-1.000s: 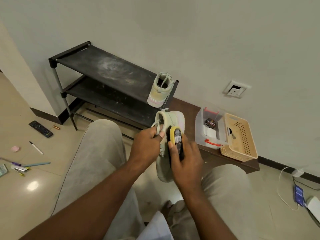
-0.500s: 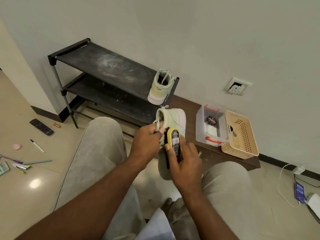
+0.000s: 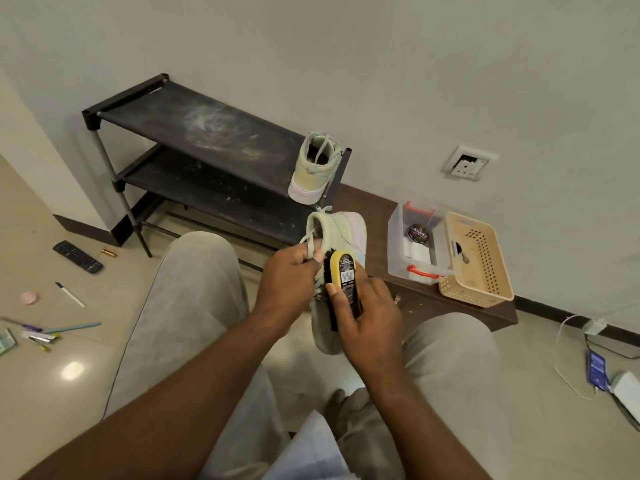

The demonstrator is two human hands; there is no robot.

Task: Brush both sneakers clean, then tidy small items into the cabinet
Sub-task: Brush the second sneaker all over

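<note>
My left hand (image 3: 289, 280) grips a pale green sneaker (image 3: 341, 233) at its collar and laces, holding it in the air between my knees. My right hand (image 3: 369, 320) holds a yellow-backed shoe brush (image 3: 343, 273) with black bristles pressed against the sneaker's side. The second pale green sneaker (image 3: 313, 171) stands at the right end of the black shoe rack (image 3: 194, 133), heel toward me. Small items lie on the floor at left: a remote (image 3: 78, 257), a battery (image 3: 109, 252), a pen (image 3: 69, 294), a pink eraser (image 3: 28, 298) and several markers (image 3: 45, 336).
A low brown bench (image 3: 426, 299) against the wall carries a clear box (image 3: 415, 242) with a polish tin and a beige basket (image 3: 476, 259). A phone (image 3: 596, 367) on a white cable lies on the floor at right. A wall socket (image 3: 467, 163) sits above the bench.
The brush has slid a little up the sneaker's side toward the collar. The camera view has shifted slightly; my left hand keeps its hold.
</note>
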